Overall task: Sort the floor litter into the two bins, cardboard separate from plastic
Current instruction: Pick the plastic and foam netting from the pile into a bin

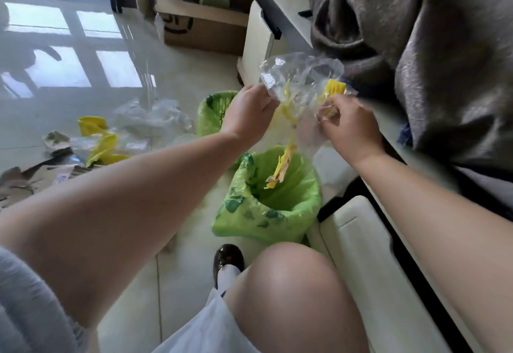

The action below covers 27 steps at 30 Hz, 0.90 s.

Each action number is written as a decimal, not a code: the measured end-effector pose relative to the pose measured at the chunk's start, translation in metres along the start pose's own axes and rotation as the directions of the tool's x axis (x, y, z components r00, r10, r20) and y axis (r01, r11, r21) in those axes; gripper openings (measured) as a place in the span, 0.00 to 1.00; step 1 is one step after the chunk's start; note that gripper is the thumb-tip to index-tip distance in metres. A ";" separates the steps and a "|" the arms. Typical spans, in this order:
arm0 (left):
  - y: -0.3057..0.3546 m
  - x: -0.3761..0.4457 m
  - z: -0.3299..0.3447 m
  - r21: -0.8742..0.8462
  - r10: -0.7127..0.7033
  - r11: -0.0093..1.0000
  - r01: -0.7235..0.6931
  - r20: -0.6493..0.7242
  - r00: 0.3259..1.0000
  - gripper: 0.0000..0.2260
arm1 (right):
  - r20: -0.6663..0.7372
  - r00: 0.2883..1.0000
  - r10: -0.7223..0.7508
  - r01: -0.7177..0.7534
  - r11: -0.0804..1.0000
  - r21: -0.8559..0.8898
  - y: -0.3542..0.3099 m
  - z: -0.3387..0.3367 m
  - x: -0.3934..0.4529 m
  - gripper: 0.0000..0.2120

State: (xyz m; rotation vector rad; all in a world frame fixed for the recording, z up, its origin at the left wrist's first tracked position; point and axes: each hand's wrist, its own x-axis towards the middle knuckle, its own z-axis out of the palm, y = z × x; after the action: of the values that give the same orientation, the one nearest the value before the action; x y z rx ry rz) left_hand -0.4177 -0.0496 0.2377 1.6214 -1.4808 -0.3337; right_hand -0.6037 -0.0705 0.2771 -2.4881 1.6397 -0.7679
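Both hands hold one clear plastic bag [301, 78] with yellow print above the near bin. My left hand [249, 114] pinches its left edge and my right hand [347, 125] grips its right side. A yellow strip [283, 165] hangs from the bag down into the near bin [280, 214], which has a green liner. A second green-lined bin [213, 111] stands just behind, partly hidden by my left hand. More litter lies on the floor to the left: clear plastic [152, 122], yellow plastic bags [100, 141] and torn cardboard [30, 178].
A large open cardboard box [205, 28] stands at the back. A cream cabinet [358, 255] and a grey blanket [430, 55] close off the right side. My knee [288, 291] and a dark shoe [227, 261] are right in front of the near bin. Glossy tiled floor spreads left.
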 end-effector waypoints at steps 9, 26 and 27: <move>-0.051 -0.046 0.067 -0.067 -0.290 0.951 0.303 0.151 0.945 0.11 | 0.286 0.957 0.041 -0.036 0.999 -0.023 0.033 0.092 -0.037 0.08; -0.106 -0.055 0.190 0.536 -0.394 0.837 -0.114 0.733 0.554 0.42 | 0.816 0.526 0.241 -0.048 0.966 -0.254 0.096 0.236 -0.042 0.40; -0.111 -0.054 0.197 0.545 -0.413 0.830 -0.116 0.742 0.529 0.42 | 0.838 0.487 0.245 -0.055 0.967 -0.250 0.099 0.242 -0.041 0.40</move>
State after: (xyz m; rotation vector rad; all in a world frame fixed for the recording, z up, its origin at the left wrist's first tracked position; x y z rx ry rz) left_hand -0.4974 -0.0954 0.0243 2.2145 -2.3200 -1.0077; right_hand -0.5940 -0.1282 0.0196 -2.1185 1.4647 0.6648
